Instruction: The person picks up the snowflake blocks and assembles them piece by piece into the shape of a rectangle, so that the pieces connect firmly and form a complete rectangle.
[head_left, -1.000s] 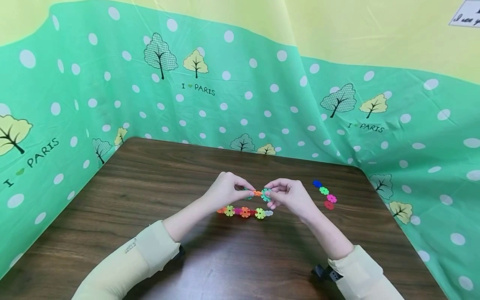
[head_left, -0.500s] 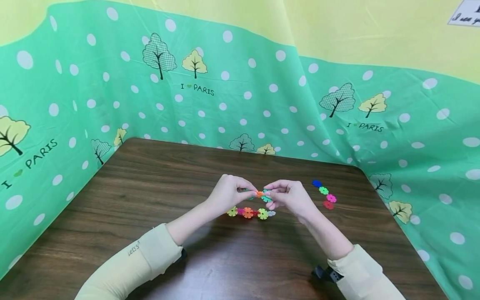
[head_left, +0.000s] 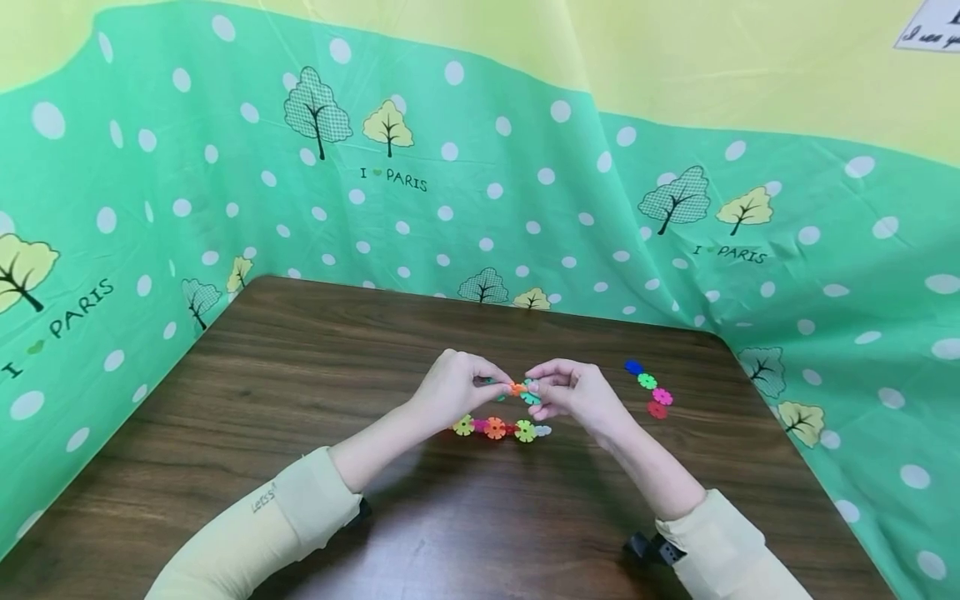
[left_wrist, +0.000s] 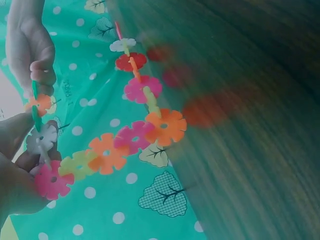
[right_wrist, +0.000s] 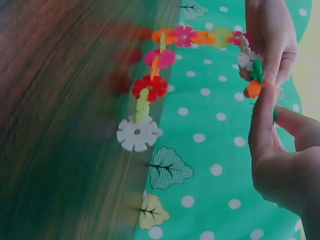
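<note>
My left hand [head_left: 456, 389] pinches an orange flower-shaped interlocking disc [head_left: 518, 389] between thumb and fingers. Facing it, my right hand [head_left: 577, 393] pinches a teal-green flower disc [head_left: 530, 393] that meets the orange one's edge. How deep their slots fit is too small to tell. From the left hand a chain of linked flower discs [left_wrist: 106, 152] trails down in a curve, in pink, yellow, orange, red and white. Its far stretch runs below both hands in the head view, with a white disc [right_wrist: 137, 133] near the end. Whether the chain touches the table cannot be told.
Several loose discs, blue [head_left: 633, 367], green [head_left: 647, 381], pink [head_left: 662, 397] and red [head_left: 657, 410], lie right of the right hand on the dark wooden table [head_left: 322, 333]. A green and yellow patterned curtain [head_left: 480, 192] surrounds the table's back and sides.
My left hand has shifted slightly right, bringing the orange disc closer against the teal one. Both discs have turned a little. The hanging chain has swung slightly right.
</note>
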